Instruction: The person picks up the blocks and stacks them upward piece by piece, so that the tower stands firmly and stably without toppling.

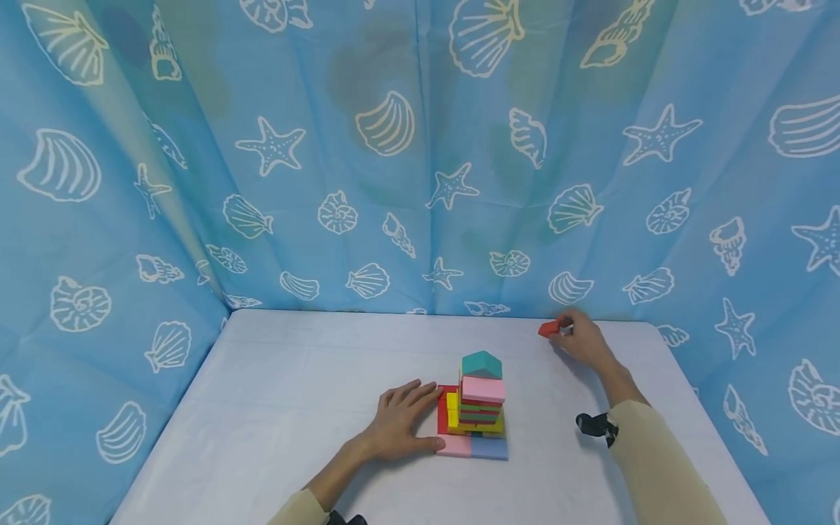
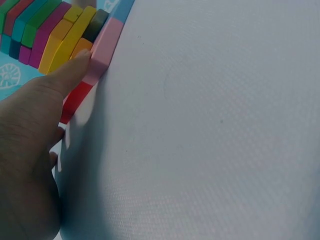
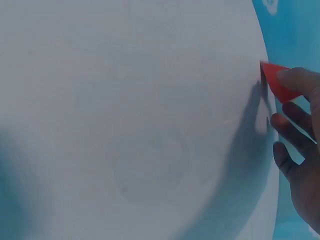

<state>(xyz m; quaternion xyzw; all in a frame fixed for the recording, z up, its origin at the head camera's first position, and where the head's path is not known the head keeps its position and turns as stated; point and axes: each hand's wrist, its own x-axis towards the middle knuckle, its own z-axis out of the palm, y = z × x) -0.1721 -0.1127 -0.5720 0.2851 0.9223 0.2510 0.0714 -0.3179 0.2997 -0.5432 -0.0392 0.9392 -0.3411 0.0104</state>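
Observation:
A red triangular block (image 3: 281,84) is pinched by the right hand (image 1: 580,337) near the table's back edge. The left hand (image 1: 403,425) lies beside a stacked block tower (image 1: 482,390), with straight fingers and its thumb (image 2: 80,62) against the base. That base has red, pink (image 2: 104,47) and blue flat blocks. Above them sit yellow blocks, then thin red and green layers, a pink block and a teal roof-shaped block (image 1: 482,364) on top.
A white-covered table (image 1: 295,379) lies under everything. Blue curtains (image 1: 394,182) with white shells and starfish hang behind it and along both sides. A black strap device (image 1: 596,424) is worn on the right sleeve.

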